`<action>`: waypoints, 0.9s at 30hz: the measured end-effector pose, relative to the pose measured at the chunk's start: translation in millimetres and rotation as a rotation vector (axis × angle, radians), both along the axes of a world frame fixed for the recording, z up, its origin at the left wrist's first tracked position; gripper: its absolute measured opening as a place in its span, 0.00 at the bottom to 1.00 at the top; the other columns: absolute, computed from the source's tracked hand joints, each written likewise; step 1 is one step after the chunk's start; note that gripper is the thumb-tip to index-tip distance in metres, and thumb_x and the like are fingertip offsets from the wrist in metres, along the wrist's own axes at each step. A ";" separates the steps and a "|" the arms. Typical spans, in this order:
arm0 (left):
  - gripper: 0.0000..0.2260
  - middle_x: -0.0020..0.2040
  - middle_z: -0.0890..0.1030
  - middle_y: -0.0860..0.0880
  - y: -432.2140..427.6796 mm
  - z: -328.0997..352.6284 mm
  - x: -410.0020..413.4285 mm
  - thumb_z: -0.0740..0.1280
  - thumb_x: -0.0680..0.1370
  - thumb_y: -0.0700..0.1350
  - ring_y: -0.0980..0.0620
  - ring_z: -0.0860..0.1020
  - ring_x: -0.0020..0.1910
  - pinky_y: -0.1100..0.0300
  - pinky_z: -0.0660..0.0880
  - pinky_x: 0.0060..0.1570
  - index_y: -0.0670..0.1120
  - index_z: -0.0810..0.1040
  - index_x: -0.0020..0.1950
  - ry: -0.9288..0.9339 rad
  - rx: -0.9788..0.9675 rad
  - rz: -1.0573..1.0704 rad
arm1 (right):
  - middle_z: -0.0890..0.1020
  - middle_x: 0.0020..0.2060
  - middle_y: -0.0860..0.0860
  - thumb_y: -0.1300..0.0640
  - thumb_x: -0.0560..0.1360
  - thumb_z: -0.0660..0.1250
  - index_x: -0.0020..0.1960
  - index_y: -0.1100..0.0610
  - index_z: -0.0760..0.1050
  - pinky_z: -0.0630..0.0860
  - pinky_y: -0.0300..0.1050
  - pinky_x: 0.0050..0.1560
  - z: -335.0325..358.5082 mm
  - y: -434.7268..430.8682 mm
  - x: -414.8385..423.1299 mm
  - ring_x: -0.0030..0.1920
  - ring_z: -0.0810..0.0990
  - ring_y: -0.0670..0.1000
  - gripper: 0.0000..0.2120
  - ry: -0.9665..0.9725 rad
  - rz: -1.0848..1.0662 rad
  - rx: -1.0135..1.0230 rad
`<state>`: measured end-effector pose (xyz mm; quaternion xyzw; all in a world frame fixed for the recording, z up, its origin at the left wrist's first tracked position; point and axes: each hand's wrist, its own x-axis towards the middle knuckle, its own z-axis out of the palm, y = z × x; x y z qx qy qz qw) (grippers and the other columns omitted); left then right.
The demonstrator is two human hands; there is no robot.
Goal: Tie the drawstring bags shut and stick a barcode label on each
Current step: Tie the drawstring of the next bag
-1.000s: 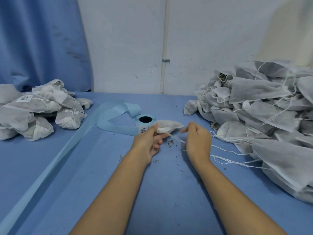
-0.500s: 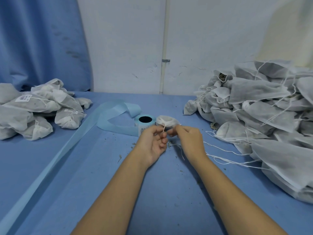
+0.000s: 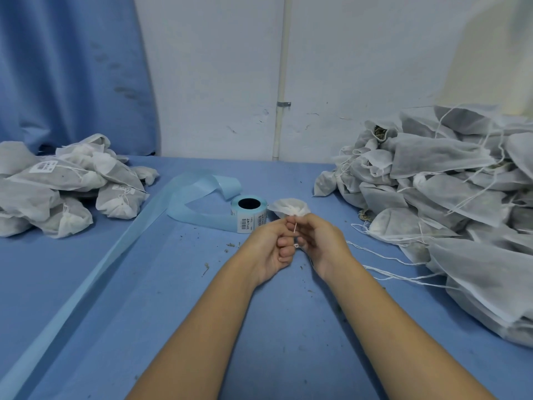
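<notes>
Lying at far left on the blue tabletop: a heap of tied bags. They are white non-woven fabric with dark fill showing through, and barcode labels are visible on at least two.

To its right, a pale blue backing strip runs from the near-left edge up to a loop beside the label roll. The roll stands on end, dark core up, with barcode labels on its side.

Left hand: just in front and to the right of the roll, fingers curled, thumb and forefinger pinching the drawstring.

Drawstring bag: just beyond both hands at the fingertips, close beside the roll. It is small and white, its mouth gathered into a puckered rosette. The thin white drawstring shows as a short vertical length between the hands.

Right hand: close against the left, fingers curled, gripping the same drawstring.

Loose white cords trail right to a large pile of untied bags, their cords hanging. Dark crumbs are scattered on the tabletop.
</notes>
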<state>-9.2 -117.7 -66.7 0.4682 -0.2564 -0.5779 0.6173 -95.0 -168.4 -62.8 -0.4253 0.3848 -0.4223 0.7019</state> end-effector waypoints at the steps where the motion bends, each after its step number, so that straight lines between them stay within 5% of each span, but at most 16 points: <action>1: 0.12 0.21 0.62 0.53 0.1 -0.9 -0.2 0.53 0.78 0.33 0.58 0.61 0.18 0.68 0.55 0.20 0.45 0.69 0.40 -0.009 0.001 0.015 | 0.83 0.32 0.52 0.65 0.73 0.64 0.39 0.61 0.80 0.71 0.32 0.30 0.1 -1.2 -0.8 0.34 0.77 0.47 0.08 -0.014 0.013 0.016; 4: 0.08 0.23 0.70 0.52 -0.7 -4.6 0.1 0.59 0.79 0.35 0.57 0.67 0.21 0.67 0.62 0.23 0.43 0.75 0.42 -0.251 -0.009 0.149 | 0.85 0.36 0.49 0.60 0.76 0.63 0.42 0.57 0.79 0.72 0.34 0.38 -0.1 -6.9 -6.6 0.39 0.78 0.45 0.08 -0.066 0.075 0.052; 8: 0.05 0.35 0.76 0.53 0.8 -11.2 7.3 0.63 0.79 0.42 0.55 0.73 0.35 0.64 0.65 0.35 0.45 0.78 0.46 -1.097 -0.040 0.342 | 0.85 0.36 0.47 0.58 0.79 0.60 0.44 0.55 0.76 0.74 0.37 0.44 -1.6 -11.9 -13.5 0.41 0.80 0.46 0.07 -0.119 0.135 0.055; 13: 0.09 0.50 0.77 0.49 6.6 -11.5 4.4 0.56 0.82 0.43 0.47 0.75 0.49 0.57 0.66 0.40 0.44 0.74 0.51 -1.659 0.019 0.404 | 0.76 0.29 0.51 0.62 0.77 0.60 0.39 0.57 0.75 0.69 0.39 0.31 -2.0 -7.8 -8.1 0.28 0.72 0.47 0.10 0.212 -0.024 -0.281; 17: 0.10 0.53 0.72 0.50 9.4 -5.2 3.2 0.53 0.83 0.46 0.48 0.75 0.48 0.57 0.66 0.38 0.45 0.72 0.53 -1.710 0.003 0.452 | 0.74 0.28 0.48 0.59 0.75 0.58 0.35 0.58 0.72 0.65 0.44 0.35 -4.9 -6.8 -10.2 0.32 0.69 0.48 0.11 0.499 -0.121 -0.540; 22: 0.08 0.67 0.69 0.52 8.3 -1.2 -8.1 0.56 0.81 0.41 0.47 0.76 0.50 0.50 0.72 0.43 0.41 0.73 0.53 -1.546 -0.300 0.392 | 0.72 0.31 0.48 0.59 0.75 0.58 0.32 0.55 0.68 0.64 0.48 0.36 -3.3 0.0 -5.0 0.35 0.68 0.50 0.13 0.673 -0.164 -0.788; 24: 0.07 0.62 0.72 0.52 6.6 -3.8 -6.7 0.56 0.81 0.38 0.50 0.75 0.53 0.55 0.72 0.50 0.41 0.73 0.54 -1.348 -0.408 0.370 | 0.78 0.39 0.48 0.59 0.75 0.59 0.39 0.53 0.74 0.68 0.48 0.42 -3.5 2.6 -5.5 0.42 0.73 0.50 0.09 0.708 -0.178 -0.897; 27: 0.07 0.47 0.72 0.61 5.8 -6.3 -6.6 0.57 0.81 0.37 0.60 0.74 0.43 0.72 0.69 0.43 0.46 0.71 0.50 -1.076 -0.453 0.377 | 0.77 0.59 0.47 0.59 0.76 0.58 0.59 0.51 0.76 0.68 0.47 0.52 -9.1 4.3 -7.9 0.58 0.71 0.50 0.14 0.848 -0.148 -1.062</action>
